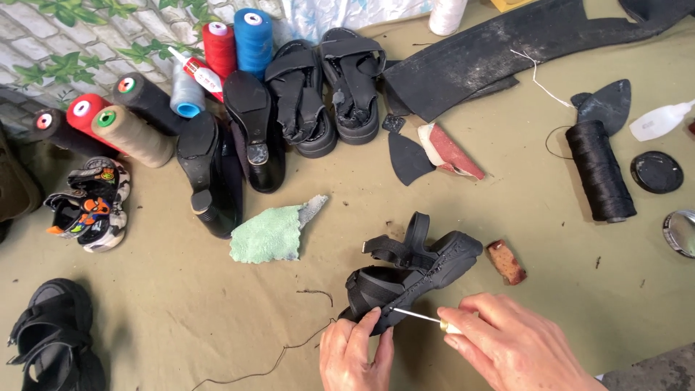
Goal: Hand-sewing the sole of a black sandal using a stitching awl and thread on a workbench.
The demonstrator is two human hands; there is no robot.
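A small black strap sandal (416, 271) lies tilted on the olive cloth surface (181, 311), sole edge towards me. My left hand (356, 355) pinches its near end. In my right hand (515, 347) is a thin metal awl (418, 316) with a pale handle; its tip meets the sandal's sole edge next to my left thumb. A dark thread (282, 351) trails off to the left from the sandal.
Black heeled shoes (232, 156) and black sandals (326, 87) stand behind, beside several thread cones (137, 130). A green rag (268, 233), a brown block (505, 261), a black thread spool (599, 170), rubber sheet (507, 51), a child's sandal (90, 203) and another black sandal (51, 333) lie around.
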